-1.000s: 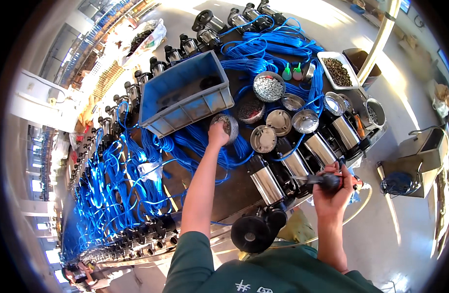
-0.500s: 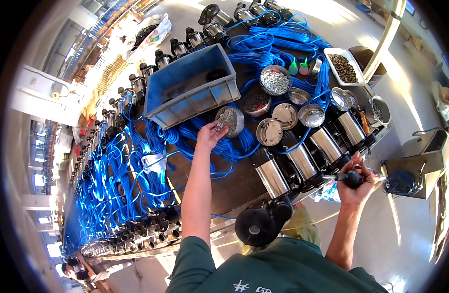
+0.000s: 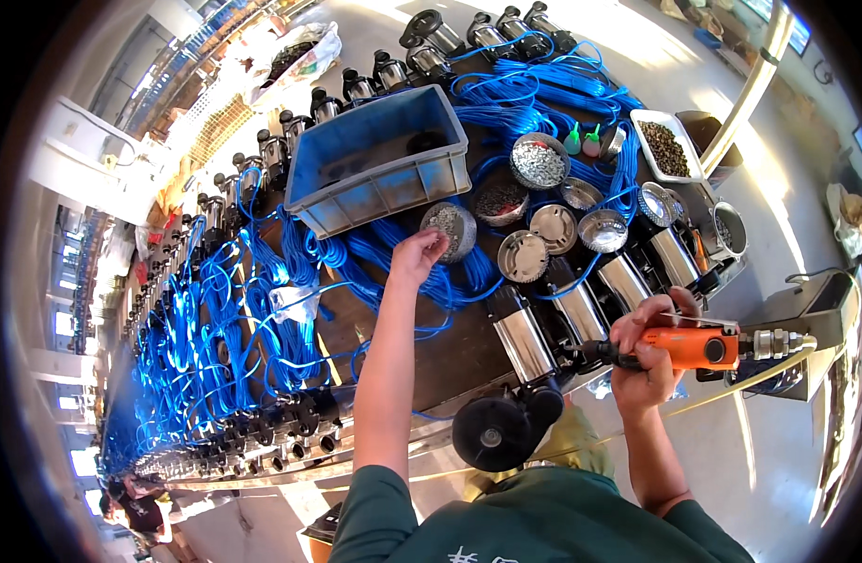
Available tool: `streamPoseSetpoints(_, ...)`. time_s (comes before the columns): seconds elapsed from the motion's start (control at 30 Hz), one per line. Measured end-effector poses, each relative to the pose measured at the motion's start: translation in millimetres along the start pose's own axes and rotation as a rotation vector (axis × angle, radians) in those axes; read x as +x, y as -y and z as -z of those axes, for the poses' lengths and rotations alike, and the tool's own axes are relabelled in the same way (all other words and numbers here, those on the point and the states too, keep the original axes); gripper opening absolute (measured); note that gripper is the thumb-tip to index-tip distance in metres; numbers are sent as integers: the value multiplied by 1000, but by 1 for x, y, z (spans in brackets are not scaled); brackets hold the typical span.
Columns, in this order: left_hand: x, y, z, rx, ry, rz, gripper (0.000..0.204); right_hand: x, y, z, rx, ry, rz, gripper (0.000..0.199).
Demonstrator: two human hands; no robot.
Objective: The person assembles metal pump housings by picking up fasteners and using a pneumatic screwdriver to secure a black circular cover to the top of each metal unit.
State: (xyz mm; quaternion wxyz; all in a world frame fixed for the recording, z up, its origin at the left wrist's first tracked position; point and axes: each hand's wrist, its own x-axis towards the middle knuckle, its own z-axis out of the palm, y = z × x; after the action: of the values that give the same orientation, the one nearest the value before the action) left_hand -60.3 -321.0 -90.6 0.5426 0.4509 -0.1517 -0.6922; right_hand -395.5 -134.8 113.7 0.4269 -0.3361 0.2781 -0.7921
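Observation:
My left hand (image 3: 418,257) is at the near-left rim of a round metal bowl (image 3: 449,231) of small silvery parts. Its fingers are drawn together; whatever is between them is too small to make out. An orange air screwdriver (image 3: 686,346) lies sideways in my right hand (image 3: 643,368), fingers wrapped round its front end. Its dark tip points left, near a shiny cylindrical pump (image 3: 524,343) with black ends. That pump lies on the table's near edge, its large black round end (image 3: 492,433) toward me. Similar pumps (image 3: 574,310) lie beside it.
A grey-blue crate (image 3: 384,192) stands behind my left hand. Metal dishes (image 3: 523,256), a bowl of white parts (image 3: 540,161) and a white tray of brownish parts (image 3: 665,145) sit to the right. Blue cable coils (image 3: 215,342) cover the left side. A hose (image 3: 731,396) trails from the screwdriver.
My right hand has turned the screwdriver sideways, bringing its orange body into sight and its tip leftward. My left hand has drawn back slightly toward the bowl's rim, fingers closer together. The view has shifted a little.

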Motion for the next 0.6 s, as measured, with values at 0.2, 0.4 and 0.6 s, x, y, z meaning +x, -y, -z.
streamPoseSetpoints(0.2, -140, -18, -69, -117, 37, -16, 15, -8, 19, -27, 79, 67, -47, 50)
streamPoseSetpoints(0.4, -281, -5, -98, -249, 87, 59, 11, -25, 41, -67, 272, 217, -64, 48)
streamPoseSetpoints(0.6, -343, 13, -121, -249, 225, 111, 16, -52, 37, -83, 292, 262, -85, 43)
